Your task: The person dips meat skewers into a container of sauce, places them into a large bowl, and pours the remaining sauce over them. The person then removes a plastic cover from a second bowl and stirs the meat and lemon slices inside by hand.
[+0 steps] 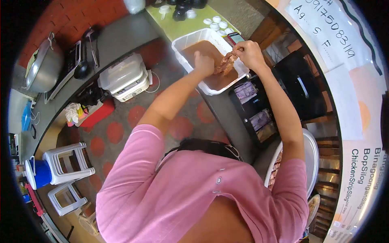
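Note:
A white rectangular tub stands on the counter, holding brown liquid. My right hand is above the tub's right side, its fingers pinched on the top of a piece of meat coated in the brown liquid. The lower end of the meat hangs to the liquid. My left hand is over the middle of the tub, left of the meat, with the thumb raised; its other fingers are hidden low by the liquid and the meat.
A phone lies by the tub's far right edge. White lids sit on the green surface behind. A black cash drawer with banknotes is at the right. Further left are a white appliance and a metal pot.

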{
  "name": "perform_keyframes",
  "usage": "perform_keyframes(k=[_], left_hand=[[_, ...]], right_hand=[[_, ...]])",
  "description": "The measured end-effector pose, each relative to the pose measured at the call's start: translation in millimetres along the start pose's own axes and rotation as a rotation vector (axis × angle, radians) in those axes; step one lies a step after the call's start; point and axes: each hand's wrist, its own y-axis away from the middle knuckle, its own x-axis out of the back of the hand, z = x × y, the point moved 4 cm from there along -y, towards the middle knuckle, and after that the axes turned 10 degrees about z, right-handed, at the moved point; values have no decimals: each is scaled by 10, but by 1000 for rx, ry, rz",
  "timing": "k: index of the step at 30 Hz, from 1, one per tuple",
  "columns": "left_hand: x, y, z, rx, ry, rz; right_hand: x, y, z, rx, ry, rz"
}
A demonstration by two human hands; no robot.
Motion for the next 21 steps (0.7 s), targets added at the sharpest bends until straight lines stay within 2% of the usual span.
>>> perform_keyframes(k=[2, 4, 6, 8, 11, 12, 14, 16, 18, 19, 21], left_hand=[[230, -20, -81, 14, 8, 53], [478, -47, -162, 9, -26, 363], [718, -29, -209, -3, -53, 371], [902, 35, -223, -18, -77, 380], [996, 177, -224, -95, -160, 467], [974, 214, -212, -120, -157, 409], [977, 276, -185, -148, -159, 358], [975, 331, -163, -129, -170, 331], [930, 366, -182, -157, -185, 463], [911, 342, -204, -92, -94, 429], [906, 381, -185, -209, -126, 414]], right_hand=[[92, 24, -37, 16, 26, 65], [169, 54, -129, 20, 19, 88], [264, 85, -227, 26, 16, 118], [368, 153, -354, 142, 68, 233], [374, 303, -392, 203, 66, 256], [370, 354, -390, 200, 66, 259], [295, 450, -358, 172, 42, 122], [263, 540, -334, 152, 46, 168], [288, 649, -332, 240, 7, 250], [253, 690, -339, 233, 45, 174], [132, 752, -257, 108, 94, 50]])
